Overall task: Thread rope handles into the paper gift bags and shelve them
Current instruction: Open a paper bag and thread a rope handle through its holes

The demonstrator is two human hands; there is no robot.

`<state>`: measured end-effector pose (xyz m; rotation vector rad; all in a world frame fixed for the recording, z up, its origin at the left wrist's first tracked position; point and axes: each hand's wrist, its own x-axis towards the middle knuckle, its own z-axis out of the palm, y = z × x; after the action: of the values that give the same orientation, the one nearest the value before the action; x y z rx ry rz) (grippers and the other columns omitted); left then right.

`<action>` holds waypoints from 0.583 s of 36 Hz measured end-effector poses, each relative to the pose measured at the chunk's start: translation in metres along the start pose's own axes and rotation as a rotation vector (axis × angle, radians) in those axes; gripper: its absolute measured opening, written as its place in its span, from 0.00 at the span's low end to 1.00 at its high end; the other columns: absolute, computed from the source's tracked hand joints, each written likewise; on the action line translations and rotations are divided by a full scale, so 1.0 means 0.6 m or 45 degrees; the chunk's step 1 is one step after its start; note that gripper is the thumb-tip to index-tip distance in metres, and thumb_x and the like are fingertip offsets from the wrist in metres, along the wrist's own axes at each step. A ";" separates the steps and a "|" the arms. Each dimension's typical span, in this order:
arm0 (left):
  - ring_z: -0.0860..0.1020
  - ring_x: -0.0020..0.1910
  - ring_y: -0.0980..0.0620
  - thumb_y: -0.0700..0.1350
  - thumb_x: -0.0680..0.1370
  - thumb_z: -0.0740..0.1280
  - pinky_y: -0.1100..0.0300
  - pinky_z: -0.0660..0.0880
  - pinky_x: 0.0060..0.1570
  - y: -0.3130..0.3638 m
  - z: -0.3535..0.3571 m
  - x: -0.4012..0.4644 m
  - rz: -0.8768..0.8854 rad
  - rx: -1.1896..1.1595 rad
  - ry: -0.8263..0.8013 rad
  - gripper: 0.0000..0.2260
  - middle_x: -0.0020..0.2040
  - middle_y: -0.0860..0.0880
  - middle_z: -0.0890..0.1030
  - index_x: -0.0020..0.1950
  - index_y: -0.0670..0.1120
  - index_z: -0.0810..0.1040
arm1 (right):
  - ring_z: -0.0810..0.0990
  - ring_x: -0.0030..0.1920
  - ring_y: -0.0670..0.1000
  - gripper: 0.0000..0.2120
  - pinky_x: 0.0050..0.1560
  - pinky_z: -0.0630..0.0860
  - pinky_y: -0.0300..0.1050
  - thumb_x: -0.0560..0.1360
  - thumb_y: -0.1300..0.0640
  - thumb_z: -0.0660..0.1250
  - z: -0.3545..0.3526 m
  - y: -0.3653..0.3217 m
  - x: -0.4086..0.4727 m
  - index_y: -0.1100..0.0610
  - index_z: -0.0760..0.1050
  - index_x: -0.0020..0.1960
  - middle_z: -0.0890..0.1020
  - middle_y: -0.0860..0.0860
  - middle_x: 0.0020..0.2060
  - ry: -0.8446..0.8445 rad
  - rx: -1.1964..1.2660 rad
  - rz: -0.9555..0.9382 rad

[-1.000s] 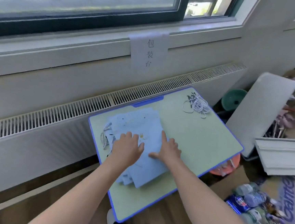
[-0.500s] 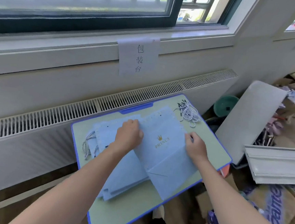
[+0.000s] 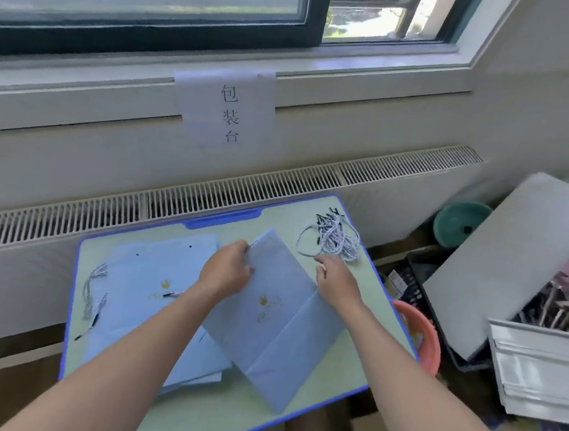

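Worktop (image 3: 362, 332): pale green board with blue rim, set below the paper sign (image 3: 225, 107); landmark for all entries.

Stack of bags (image 3: 138, 292): light blue paper, flat, on the worktop's left half. Some already carry cords at the left edge.

Single bag (image 3: 267, 320): folded flat, lying askew at the worktop's centre, partly over the stack. Judged very light, thin and crease-prone, likely to slide on the smooth board; best held at the stiffer top edge, near the punched holes.

Rope handles (image 3: 334, 242): loose bundle of twisted white cords with dark tips, at the worktop's far right corner. Judged soft and tangle-prone; take one by its stiff tip.

Left hand (image 3: 228, 269): fingers curled, pinching the single bag's top corner.

Right hand (image 3: 337, 282): fingers relaxed, holding nothing, just beside the bundle.
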<state>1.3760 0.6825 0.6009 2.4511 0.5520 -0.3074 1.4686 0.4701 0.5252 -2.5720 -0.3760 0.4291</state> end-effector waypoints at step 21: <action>0.75 0.64 0.51 0.32 0.76 0.54 0.62 0.69 0.58 -0.021 0.002 -0.011 -0.055 -0.257 -0.184 0.21 0.62 0.50 0.79 0.53 0.51 0.82 | 0.76 0.47 0.58 0.08 0.45 0.68 0.49 0.81 0.56 0.59 0.000 -0.096 0.045 0.60 0.74 0.52 0.81 0.52 0.46 0.166 0.107 -0.052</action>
<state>1.3644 0.6892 0.5958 2.2053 0.5457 -0.4220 1.4830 0.5272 0.5489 -2.4903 -0.3557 0.2551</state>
